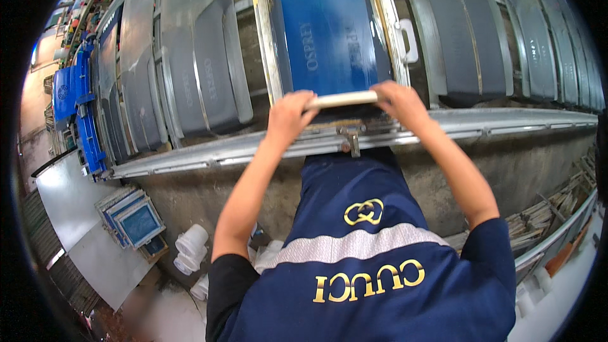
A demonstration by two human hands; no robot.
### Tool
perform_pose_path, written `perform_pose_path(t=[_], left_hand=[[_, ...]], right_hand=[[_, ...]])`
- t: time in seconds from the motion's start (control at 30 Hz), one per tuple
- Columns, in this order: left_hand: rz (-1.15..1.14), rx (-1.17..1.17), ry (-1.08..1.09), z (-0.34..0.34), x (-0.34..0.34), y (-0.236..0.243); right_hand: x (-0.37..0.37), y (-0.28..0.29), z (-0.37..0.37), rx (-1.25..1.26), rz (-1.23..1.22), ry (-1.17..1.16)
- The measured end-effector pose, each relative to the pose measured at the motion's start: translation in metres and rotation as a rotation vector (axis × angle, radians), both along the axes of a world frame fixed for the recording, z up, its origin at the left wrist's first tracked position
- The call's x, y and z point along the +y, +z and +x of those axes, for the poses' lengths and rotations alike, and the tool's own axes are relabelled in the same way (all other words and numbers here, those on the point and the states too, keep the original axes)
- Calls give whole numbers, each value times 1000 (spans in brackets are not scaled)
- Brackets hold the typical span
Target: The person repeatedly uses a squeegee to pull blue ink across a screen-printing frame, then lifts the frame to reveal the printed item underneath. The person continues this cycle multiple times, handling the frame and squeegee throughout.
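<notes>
A screen-printing frame [261,44] with pale, stained edges lies on the long table in front of me. Its mesh [332,25] is blue and glossy, with faint lettering. Across the near end of the mesh is a squeegee [345,99] with a pale bar-shaped handle. The fingers of my left hand [291,114] wrap round the handle's left end, and my right hand [400,104] grips its right end. The squeegee's blade is mostly hidden beneath the handle. A white loop handle [408,41] sticks out from the frame's right side.
A metal rail [240,156] with a small clamp [352,142] runs along the table's near edge. Dark grey printed panels [209,57] lie on both sides. Blue equipment [63,95] stands far left. Below are stacked screens [138,220], white buckets [190,247] and wooden strips [538,223].
</notes>
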State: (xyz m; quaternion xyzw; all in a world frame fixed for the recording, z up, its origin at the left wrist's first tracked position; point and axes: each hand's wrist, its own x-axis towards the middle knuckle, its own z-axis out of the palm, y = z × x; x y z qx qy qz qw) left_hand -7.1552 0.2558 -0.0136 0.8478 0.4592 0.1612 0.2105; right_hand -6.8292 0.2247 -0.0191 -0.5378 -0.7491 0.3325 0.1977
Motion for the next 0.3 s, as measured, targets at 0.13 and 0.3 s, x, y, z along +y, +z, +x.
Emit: perform_pose_path(t=[0.13,0.3], left_hand=[[-329,366,41,30,45,4],[-659,380,-2,36,77,-32]], right_hand=[[51,1,3,-22,-312,58],[94,-21,12,-47,-761,128]])
